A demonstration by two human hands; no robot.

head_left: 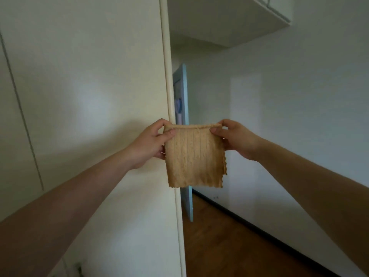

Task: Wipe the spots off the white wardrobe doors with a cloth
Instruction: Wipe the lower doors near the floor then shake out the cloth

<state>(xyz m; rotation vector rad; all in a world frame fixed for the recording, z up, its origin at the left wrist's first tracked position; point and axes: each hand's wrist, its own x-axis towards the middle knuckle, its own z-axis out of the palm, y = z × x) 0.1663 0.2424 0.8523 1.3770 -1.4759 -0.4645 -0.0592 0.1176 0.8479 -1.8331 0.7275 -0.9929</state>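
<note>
1. The wardrobe (89,96) fills the space left of and behind the left hand, its white door plain, with a thin vertical seam far to that hand's left.
2. The wall (299,116) stands behind and right of the right hand.
3. The floor (229,246), brown wood, lies below both hands.
4. A blue panel (184,92) shows behind the hands, beside the wardrobe's edge.
5. The cloth (194,156), tan and ribbed, hangs flat between the hands in the air, apart from the door.
6. The left hand (148,145) pinches the cloth's top left corner between thumb and fingers.
7. The right hand (237,139) pinches the top right corner likewise.
</note>
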